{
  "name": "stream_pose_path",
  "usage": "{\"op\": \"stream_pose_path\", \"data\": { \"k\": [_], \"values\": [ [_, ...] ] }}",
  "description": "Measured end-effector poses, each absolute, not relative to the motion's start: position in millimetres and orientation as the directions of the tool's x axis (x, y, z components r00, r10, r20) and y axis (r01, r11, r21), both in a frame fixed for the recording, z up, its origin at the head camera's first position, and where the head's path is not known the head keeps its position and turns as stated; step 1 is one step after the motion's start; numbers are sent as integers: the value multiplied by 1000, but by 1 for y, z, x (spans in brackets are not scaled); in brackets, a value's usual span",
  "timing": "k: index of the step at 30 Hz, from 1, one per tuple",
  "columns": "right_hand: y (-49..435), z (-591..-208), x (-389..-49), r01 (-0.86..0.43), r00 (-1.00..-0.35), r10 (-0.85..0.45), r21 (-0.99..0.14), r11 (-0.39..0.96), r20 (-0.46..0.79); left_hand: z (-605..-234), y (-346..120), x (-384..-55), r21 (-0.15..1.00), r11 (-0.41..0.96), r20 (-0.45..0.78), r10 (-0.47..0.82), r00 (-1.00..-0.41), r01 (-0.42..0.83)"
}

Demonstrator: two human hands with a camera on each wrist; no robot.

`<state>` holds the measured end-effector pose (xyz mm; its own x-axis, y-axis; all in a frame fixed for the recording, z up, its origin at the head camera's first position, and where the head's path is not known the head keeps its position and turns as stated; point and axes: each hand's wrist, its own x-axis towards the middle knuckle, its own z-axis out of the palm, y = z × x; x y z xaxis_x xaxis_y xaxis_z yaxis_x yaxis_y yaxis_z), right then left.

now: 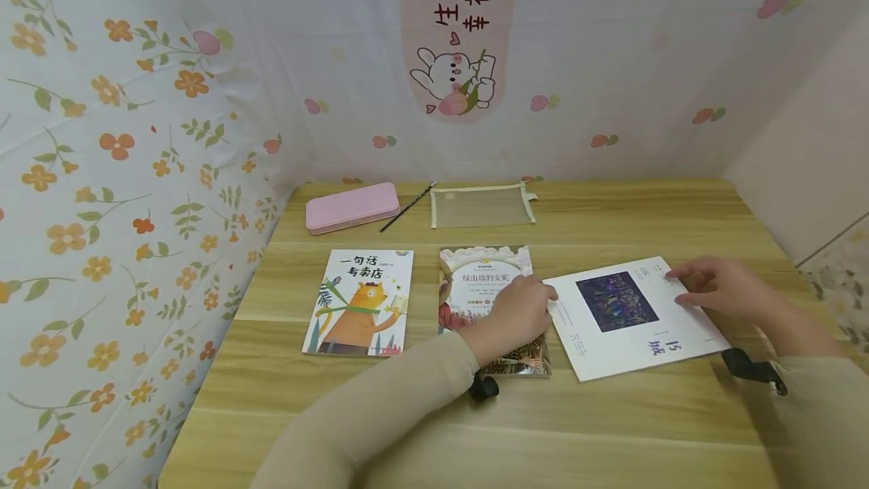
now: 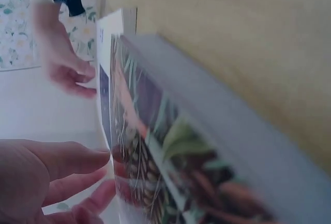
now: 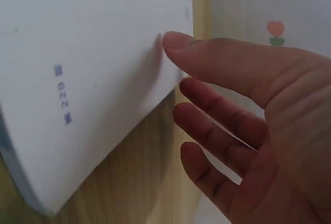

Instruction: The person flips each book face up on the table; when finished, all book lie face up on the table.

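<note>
A white book (image 1: 584,338) with a dark picture on its cover lies turned at an angle on the right. My right hand (image 1: 720,289) holds its right edge, thumb (image 3: 178,40) on the cover and the other fingers beyond the edge. At its left edge, my left hand (image 1: 519,315) pinches near the upper corner, thumb (image 2: 93,159) toward the cover. My left forearm and hand cross a storybook (image 1: 468,278) with a round title panel, hiding part of it. That book's glossy cover (image 2: 170,151) fills much of the left wrist view.
A picture book (image 1: 366,300) with an orange cat lies at the left. Along the back are a pink case (image 1: 353,207), a dark pencil (image 1: 407,207) and a mesh zip pouch (image 1: 482,207). A patterned cloth (image 1: 326,59) hangs behind the wooden table (image 1: 271,398).
</note>
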<state>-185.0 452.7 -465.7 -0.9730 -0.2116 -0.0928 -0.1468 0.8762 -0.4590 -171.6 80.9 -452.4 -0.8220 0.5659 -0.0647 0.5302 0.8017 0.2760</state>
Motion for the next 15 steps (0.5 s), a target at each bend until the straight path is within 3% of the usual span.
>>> {"op": "stream_pose_path", "data": {
  "k": [7, 15],
  "values": [
    [459, -470, -170, -224, -970, -244, -437, 871, 11, -458, 81, -194, 292, 835, -97, 511, -854, 466],
    [467, -474, -147, -234, -958, -283, -450, 862, -43, -462, 80, -203, 309, 830, -119, 518, -847, 465]
  ]
}}
